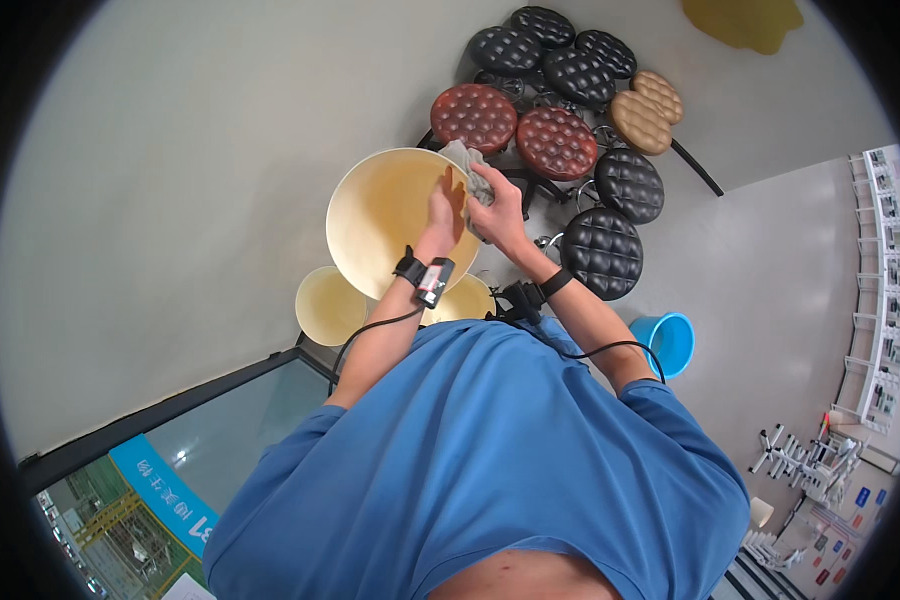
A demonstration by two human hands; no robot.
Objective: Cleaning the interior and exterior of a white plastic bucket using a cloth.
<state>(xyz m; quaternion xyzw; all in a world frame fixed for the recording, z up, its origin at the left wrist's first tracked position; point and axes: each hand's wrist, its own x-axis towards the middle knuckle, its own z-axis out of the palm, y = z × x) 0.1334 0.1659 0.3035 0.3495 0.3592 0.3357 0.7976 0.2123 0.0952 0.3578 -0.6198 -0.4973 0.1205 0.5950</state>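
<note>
A large cream-coloured round bowl-like vessel (379, 217) is before me, its wide mouth facing up. My left hand (445, 210) reaches inside the vessel near its right wall, fingers extended; whether it presses on the wall cannot be told. A crumpled grey cloth (480, 187) lies over the right part of the rim. My right hand (499, 210) grips this cloth at the outer side of the rim. Two smaller cream vessels stand lower down, one at the left (331, 306) and one partly hidden under my forearm (461, 300).
Several stools with tufted black (602, 253), red (474, 118) and tan (640, 122) seats crowd beyond the vessel. A blue bucket (672, 345) stands on the floor at the right. A grey wall (157, 187) runs along the left, with a dark-framed glass pane below it.
</note>
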